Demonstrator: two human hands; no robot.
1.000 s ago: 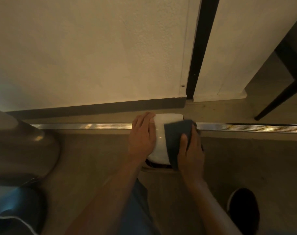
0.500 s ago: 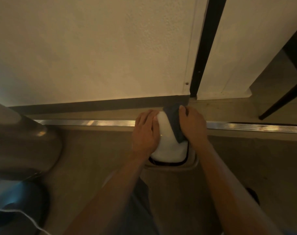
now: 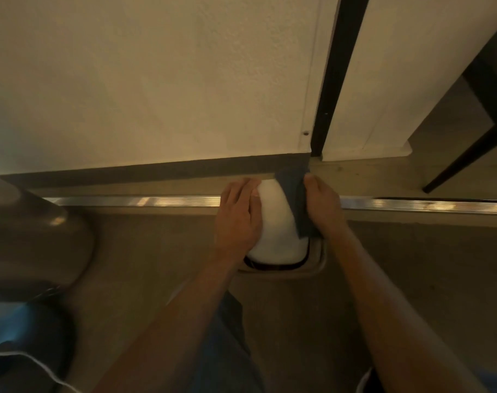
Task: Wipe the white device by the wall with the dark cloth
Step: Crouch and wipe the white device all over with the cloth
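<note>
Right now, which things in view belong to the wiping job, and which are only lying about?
Belong to the job:
white device
dark cloth, pressed on the device's right side by the right hand
left hand, resting flat on the device's left side

Only lying about:
metal floor strip
dark furniture leg
white cord
</note>
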